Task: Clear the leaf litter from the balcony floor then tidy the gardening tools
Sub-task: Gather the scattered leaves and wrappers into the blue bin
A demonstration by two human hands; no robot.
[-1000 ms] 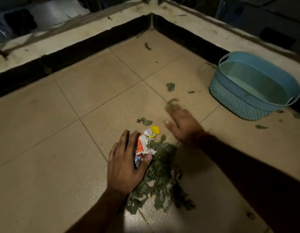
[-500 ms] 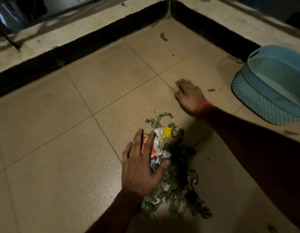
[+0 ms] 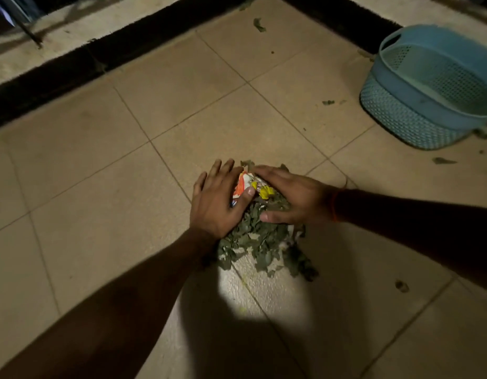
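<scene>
Floor tiles (image 3: 182, 110) spread widest under me, beige and dimly lit, with 1 blue basket (image 3: 428, 99) lying tilted at the upper right, its open mouth turned roughly toward me. It sits well apart from my hands, up and to the right, so my right hand is the nearer of the 2 for carrying anything there.

Next in size is the leaf pile (image 3: 261, 242), 1 heap of dry green leaves between and below my hands, its long axis running from my fingers back toward my body. Pressed into its far end is 1 crumpled wrapper (image 3: 243, 184), white, orange and yellow.

My left hand (image 3: 217, 201) lies flat against the pile's left flank, fingers straight, thumb resting on the wrapper. My right hand (image 3: 288, 195) cups over the pile's top and right side, fingers lightly bent, thumb down among the leaves; neither hand has closed on a load yet, as I judge it. The scoop turns on both palms squeezing inward across the pile's short axis.

Smallest are the stray leaf scraps (image 3: 441, 160): I count about 5 scattered near the basket and the far wall, though the gloom may hide more.
</scene>
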